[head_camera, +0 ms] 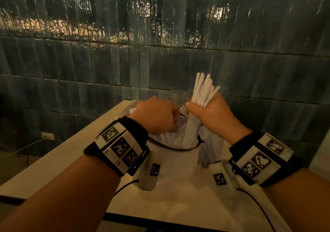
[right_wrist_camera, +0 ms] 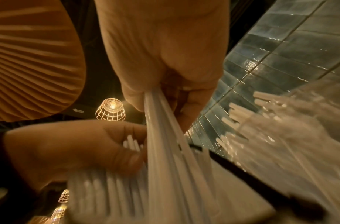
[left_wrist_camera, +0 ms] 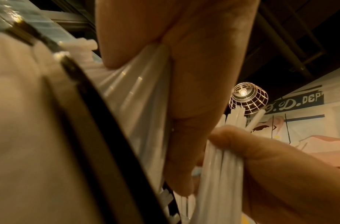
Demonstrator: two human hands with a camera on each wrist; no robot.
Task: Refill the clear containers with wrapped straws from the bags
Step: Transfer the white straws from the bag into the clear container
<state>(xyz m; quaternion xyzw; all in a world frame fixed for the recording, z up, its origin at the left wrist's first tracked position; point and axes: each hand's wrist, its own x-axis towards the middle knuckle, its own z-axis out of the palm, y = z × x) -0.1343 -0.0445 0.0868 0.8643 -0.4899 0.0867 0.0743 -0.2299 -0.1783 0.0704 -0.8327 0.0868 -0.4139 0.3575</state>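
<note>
Dim, warm light. Glossy dark blue-grey wall tiles (head_camera: 125,53), set upright in rows, catching amber glints. Pale surface (head_camera: 75,153) butts against the wall, dark edge at front. Wall outlet (head_camera: 47,135) low left, thin cable trailing. Overhead: wire-cage pendant lamp (right_wrist_camera: 110,109), pleated shade (right_wrist_camera: 31,60), dark ceiling, painted mural (left_wrist_camera: 303,124) with lettering.

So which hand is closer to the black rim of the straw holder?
Left. The left hand reaches down among the straws just inside the black rim. The right hand is higher up, gripping a bundle of straws above it.
</note>
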